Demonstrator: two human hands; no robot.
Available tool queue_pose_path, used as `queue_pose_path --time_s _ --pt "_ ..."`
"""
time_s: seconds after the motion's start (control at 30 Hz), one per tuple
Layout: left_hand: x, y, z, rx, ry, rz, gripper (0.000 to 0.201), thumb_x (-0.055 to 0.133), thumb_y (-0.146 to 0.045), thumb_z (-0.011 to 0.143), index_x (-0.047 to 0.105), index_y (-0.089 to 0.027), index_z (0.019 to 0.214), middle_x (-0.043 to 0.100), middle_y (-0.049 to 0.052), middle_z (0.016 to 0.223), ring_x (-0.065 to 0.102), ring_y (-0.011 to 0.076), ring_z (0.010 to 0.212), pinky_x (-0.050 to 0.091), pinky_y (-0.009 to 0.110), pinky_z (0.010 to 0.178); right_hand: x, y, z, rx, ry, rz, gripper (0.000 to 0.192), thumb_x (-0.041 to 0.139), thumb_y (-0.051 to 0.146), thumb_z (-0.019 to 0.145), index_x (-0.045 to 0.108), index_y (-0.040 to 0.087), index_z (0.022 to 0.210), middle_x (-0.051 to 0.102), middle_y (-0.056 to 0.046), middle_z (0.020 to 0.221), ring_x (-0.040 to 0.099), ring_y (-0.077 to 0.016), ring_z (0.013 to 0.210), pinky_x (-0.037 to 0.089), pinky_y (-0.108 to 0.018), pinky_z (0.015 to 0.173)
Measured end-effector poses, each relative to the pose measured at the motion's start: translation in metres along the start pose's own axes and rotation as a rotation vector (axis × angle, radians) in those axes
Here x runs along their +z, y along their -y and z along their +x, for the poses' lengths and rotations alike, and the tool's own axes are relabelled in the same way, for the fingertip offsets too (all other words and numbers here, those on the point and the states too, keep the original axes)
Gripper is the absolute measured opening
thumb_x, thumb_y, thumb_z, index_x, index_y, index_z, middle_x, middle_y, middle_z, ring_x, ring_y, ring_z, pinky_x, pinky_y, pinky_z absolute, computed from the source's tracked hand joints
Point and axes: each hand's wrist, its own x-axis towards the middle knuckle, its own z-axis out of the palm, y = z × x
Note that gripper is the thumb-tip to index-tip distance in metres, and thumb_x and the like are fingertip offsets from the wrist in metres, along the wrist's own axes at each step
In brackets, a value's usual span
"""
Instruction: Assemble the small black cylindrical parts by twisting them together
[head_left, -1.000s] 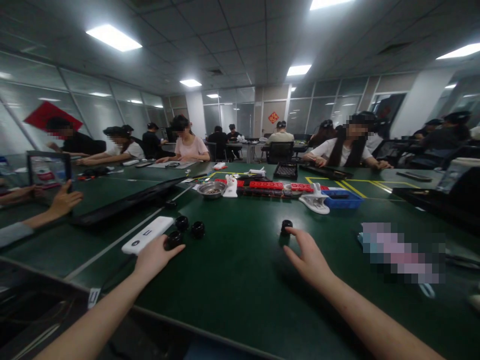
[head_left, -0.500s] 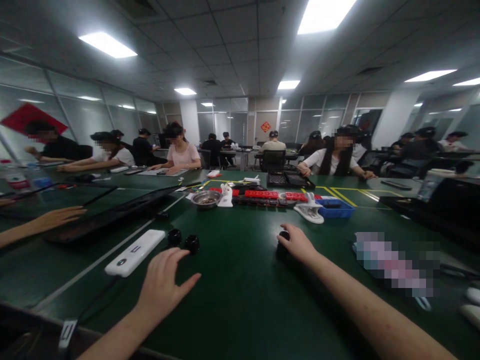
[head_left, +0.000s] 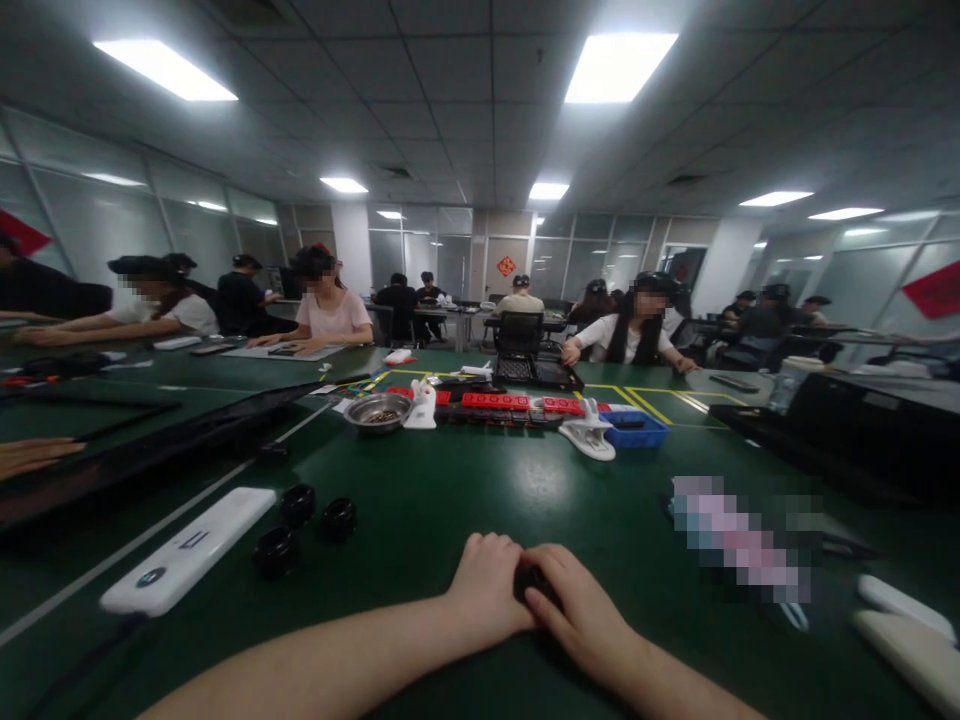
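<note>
Black part pinched between both hands at the near edge

Black and small, the part [head_left: 534,583] sits on the green bench [head_left: 465,500] right in front of the person, caught between the two hands so that only a sliver of it shows. The left hand [head_left: 487,590] comes in from the left with its fingers [head_left: 480,555] curled into a loose fist against the part's left side. The right hand [head_left: 581,620] lies over it from the right, fingertips resting on top. Both hands touch it, so neither is nearer; the part lies between them, at the fingertips. It is too hidden to tell any long axis.

Three similar black rings [head_left: 300,525] stand well apart to the left, just beside a white power bank [head_left: 187,550]. Farther off are a metal bowl [head_left: 377,410] and a blue tray [head_left: 634,430].
</note>
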Motion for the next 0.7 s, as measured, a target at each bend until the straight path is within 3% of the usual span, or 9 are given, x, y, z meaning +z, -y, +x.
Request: queue_pose_path --time_s 0.13,0.27,0.43,0.53,0.7 --pt "0.01 0.003 0.01 0.033 0.021 -0.052 0.032 0.065 -0.044 0.063 0.06 -0.018 0.079 0.059 0.002 0.082 0.052 0.0211 0.08 0.037 0.033 0.076 0.0 0.003 -0.002 0.065 -0.082 -0.015 0.025 0.05 0.023 0.08 0.053 0.021 0.105 0.051 -0.009 0.103 0.05 -0.0234 0.096 0.041 -0.038 0.084" --pt "0.013 0.011 0.01 0.044 0.011 -0.101 0.03 0.068 -0.04 0.06 0.06 -0.017 0.077 0.059 0.001 0.084 0.052 0.0201 0.08 0.037 0.032 0.076 0.001 0.001 0.003 0.115 -0.062 0.122 0.037 0.056 0.014 0.071 0.049 0.02 0.107 0.054 -0.007 0.1 0.051 -0.0219 0.094 0.042 -0.037 0.085" --pt "0.014 0.012 0.008 0.031 -0.005 -0.125 0.036 0.069 -0.046 0.059 0.06 -0.018 0.078 0.059 0.001 0.082 0.051 0.0209 0.079 0.035 0.034 0.076 -0.005 0.002 0.0 0.059 -0.023 0.234 0.057 0.048 0.003 0.063 0.042 0.02 0.117 0.053 -0.007 0.112 0.05 -0.0206 0.103 0.039 -0.037 0.091" --pt "0.011 0.01 0.007 0.045 -0.011 -0.116 0.036 0.069 -0.047 0.06 0.059 -0.018 0.079 0.059 0.001 0.083 0.051 0.0213 0.08 0.035 0.033 0.076 -0.007 0.003 0.0 0.095 -0.099 0.168 0.052 0.056 0.011 0.065 0.044 0.018 0.115 0.051 -0.01 0.114 0.047 -0.0246 0.106 0.038 -0.041 0.092" --pt "0.008 0.007 0.006 0.046 -0.004 -0.121 0.034 0.067 -0.044 0.062 0.056 -0.019 0.081 0.058 0.0 0.081 0.051 0.0201 0.077 0.036 0.032 0.073 -0.004 -0.001 0.001 0.184 -0.14 0.141 0.041 0.056 0.016 0.069 0.047 0.017 0.109 0.057 -0.008 0.098 0.053 -0.0234 0.093 0.042 -0.04 0.086"
